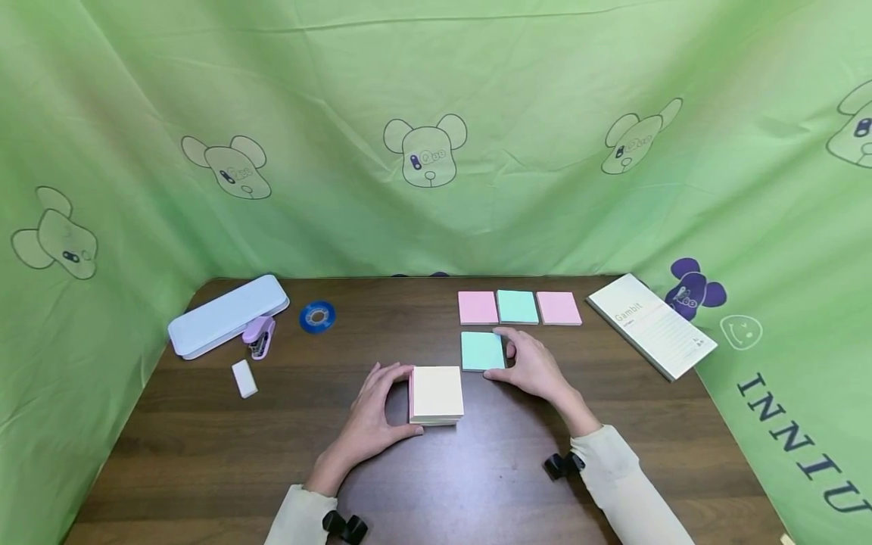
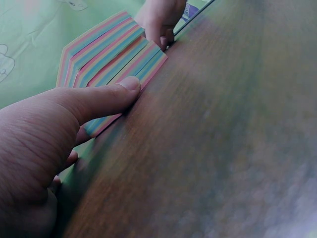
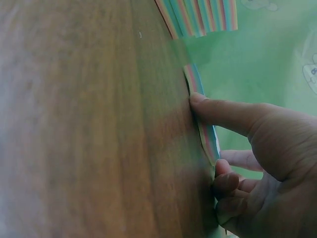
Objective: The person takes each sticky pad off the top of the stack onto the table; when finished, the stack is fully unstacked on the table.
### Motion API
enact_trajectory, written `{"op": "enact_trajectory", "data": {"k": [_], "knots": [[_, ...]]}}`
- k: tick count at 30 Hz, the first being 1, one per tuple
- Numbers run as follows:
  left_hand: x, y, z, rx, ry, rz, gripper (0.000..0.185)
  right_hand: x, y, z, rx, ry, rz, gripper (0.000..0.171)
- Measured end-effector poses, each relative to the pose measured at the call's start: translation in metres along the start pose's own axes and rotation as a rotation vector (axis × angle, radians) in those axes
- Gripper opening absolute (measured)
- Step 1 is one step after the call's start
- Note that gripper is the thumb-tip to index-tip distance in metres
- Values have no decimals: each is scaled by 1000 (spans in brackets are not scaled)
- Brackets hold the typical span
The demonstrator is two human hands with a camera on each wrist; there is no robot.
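Observation:
A tall stack of sticky notes [image 1: 437, 393], cream on top, stands in the middle of the table. My left hand [image 1: 371, 415] grips it from its left side, thumb along the front and fingers behind. Pink, yellow and blue layers stripe the stack's edges [image 2: 106, 52] in the left wrist view. Just behind and right of it lies a thin mint-topped sticky note pad [image 1: 481, 351]. My right hand [image 1: 537, 367] holds this pad by its right side between thumb and fingers. In the right wrist view the thumb [image 3: 223, 110] presses the pad's striped edge [image 3: 194, 82].
Behind the mint pad sits a row of a pink pad [image 1: 478, 308], a mint pad [image 1: 517, 307] and another pink pad [image 1: 559, 309]. A notebook [image 1: 650, 325] lies far right. Leftward are blue tape [image 1: 317, 317], a stapler [image 1: 260, 337], a white block [image 1: 244, 378] and a pale-blue case [image 1: 228, 316].

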State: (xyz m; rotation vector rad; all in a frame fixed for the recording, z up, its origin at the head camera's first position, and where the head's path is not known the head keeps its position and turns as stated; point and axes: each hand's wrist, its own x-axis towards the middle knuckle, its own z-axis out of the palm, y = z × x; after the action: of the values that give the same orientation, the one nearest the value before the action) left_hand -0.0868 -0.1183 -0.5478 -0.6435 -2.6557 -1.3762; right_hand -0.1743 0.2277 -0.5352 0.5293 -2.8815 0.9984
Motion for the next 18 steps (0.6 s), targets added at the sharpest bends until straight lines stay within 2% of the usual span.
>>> {"op": "enact_trajectory", "data": {"k": [12, 17, 18], "knots": [[0, 0, -2, -1, 0, 2, 102, -5, -5, 1, 4, 28, -50, 92], [0, 1, -1, 2, -2, -8, 102, -11, -18, -5, -11, 58, -52, 88], [0, 1, -1, 3, -3, -10, 102, -13, -27, -9, -14, 62, -43, 87]]}}
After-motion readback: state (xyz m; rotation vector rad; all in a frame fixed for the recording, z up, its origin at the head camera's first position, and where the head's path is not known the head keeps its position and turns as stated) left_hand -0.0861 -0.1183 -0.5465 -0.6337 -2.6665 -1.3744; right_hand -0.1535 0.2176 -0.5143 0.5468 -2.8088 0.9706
